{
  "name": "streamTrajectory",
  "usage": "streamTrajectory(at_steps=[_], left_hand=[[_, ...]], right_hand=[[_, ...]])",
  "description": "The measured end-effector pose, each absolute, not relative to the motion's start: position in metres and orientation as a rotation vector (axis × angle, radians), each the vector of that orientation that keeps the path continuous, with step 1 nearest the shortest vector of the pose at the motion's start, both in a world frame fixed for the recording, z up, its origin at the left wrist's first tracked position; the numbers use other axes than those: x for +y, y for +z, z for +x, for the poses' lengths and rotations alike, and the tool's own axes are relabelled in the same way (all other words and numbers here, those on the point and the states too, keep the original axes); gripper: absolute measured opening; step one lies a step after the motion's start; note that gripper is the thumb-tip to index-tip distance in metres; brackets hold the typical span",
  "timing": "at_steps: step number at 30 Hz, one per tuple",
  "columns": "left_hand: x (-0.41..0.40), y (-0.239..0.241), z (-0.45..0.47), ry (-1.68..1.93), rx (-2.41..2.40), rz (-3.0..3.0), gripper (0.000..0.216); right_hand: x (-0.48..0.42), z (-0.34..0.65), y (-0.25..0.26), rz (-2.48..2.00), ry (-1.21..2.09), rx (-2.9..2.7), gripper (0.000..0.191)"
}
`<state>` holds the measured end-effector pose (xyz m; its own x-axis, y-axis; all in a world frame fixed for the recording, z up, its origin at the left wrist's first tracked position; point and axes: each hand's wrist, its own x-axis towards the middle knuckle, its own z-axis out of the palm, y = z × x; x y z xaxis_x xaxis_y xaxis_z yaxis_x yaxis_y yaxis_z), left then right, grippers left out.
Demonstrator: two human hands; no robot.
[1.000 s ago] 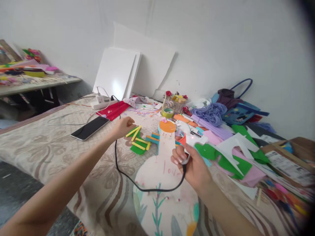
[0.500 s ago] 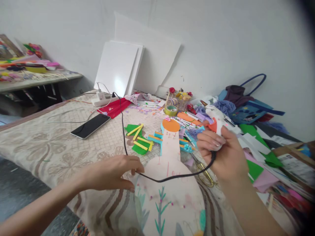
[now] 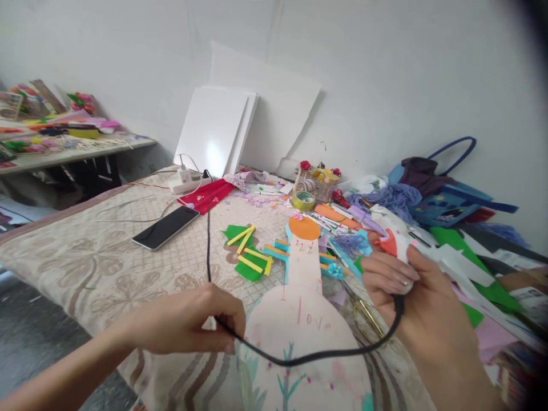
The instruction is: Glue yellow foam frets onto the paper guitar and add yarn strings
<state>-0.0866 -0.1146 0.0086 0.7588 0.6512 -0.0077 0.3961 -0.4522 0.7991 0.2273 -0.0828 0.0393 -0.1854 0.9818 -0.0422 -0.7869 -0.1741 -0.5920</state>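
My right hand (image 3: 428,308) is wrapped around a white hot glue gun (image 3: 400,251) with an orange trigger, raised over the right side of the table. A black cord (image 3: 308,358) sags from its handle towards my left hand (image 3: 192,319), whose curled fingers hold the cord. Below the cord lies a guitar-shaped white cutout (image 3: 305,268) with painted plants, pink lettering and an orange oval (image 3: 303,228) at its head. Blue and orange strips stick out on both sides of its neck. Left of the neck are green paper pieces (image 3: 248,268) with yellow strips.
A phone (image 3: 166,228) and a white power strip (image 3: 186,181) lie on the patterned cloth (image 3: 115,245). Scissors (image 3: 370,319), a tape roll (image 3: 303,200), blue yarn (image 3: 389,200) and paper scraps crowd the right. White boards (image 3: 214,131) lean against the wall.
The glue gun in my right hand has moved right and lower. My left hand is slightly lower, still on the cord. The view has tilted up and turned a little left.
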Motion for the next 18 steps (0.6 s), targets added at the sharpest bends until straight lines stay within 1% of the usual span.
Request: streamTrajectory(at_steps=[3,7,10,12,14,15,16,18], left_hand=[[-0.114,0.006,-0.086,0.363,0.746,2.081,0.017],[-0.101,-0.009,-0.091,0.492,0.858,2.156,0.021],[-0.069,-0.014,-0.116,0.683,1.214,2.233,0.023],[-0.035,-0.011,-0.147,0.796,1.605,2.234,0.031],[0.003,-0.006,-0.186,0.836,1.974,2.171,0.042],[0.022,-0.004,-0.206,0.874,2.081,2.122,0.046],[0.040,-0.003,-0.225,0.954,2.165,2.037,0.050],[0.071,-0.004,-0.259,1.077,2.197,1.914,0.054]], right_hand=[[-0.085,0.227,0.033,-0.582,1.721,-0.509,0.018],[-0.087,0.220,0.020,-0.665,1.756,-0.461,0.017],[-0.086,0.214,0.012,-0.712,1.796,-0.436,0.022],[-0.086,0.212,0.008,-0.725,1.822,-0.411,0.022],[-0.086,0.213,0.005,-0.702,1.848,-0.387,0.016],[-0.086,0.214,0.003,-0.680,1.864,-0.377,0.019],[-0.087,0.216,0.001,-0.654,1.877,-0.369,0.026],[-0.087,0.220,-0.004,-0.618,1.899,-0.357,0.031]])
